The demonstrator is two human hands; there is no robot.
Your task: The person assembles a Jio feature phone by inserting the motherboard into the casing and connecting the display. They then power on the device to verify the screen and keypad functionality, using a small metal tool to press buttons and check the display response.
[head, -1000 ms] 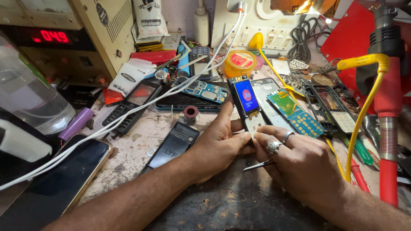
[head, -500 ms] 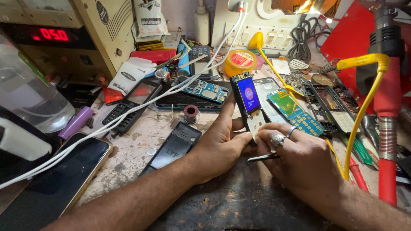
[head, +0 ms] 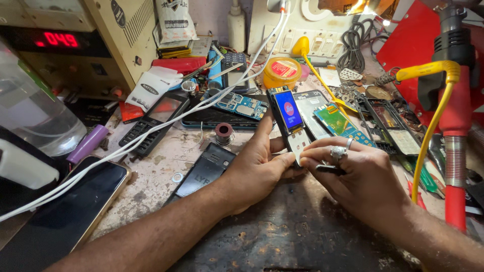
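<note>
Blue-lit and upright, the small phone (head: 288,120) stands over the worn workbench (head: 282,236), pinched at its lower end between both hands. The left hand (head: 257,168) grips its side; the right hand (head: 360,174) closes on the bottom. A circuit board (head: 242,105) lies just behind.

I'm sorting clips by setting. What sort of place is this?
Most likely a mobile phone repair bench: a bare circuit board, a stripped phone frame and a bench power supply surround the lit phone.
</note>
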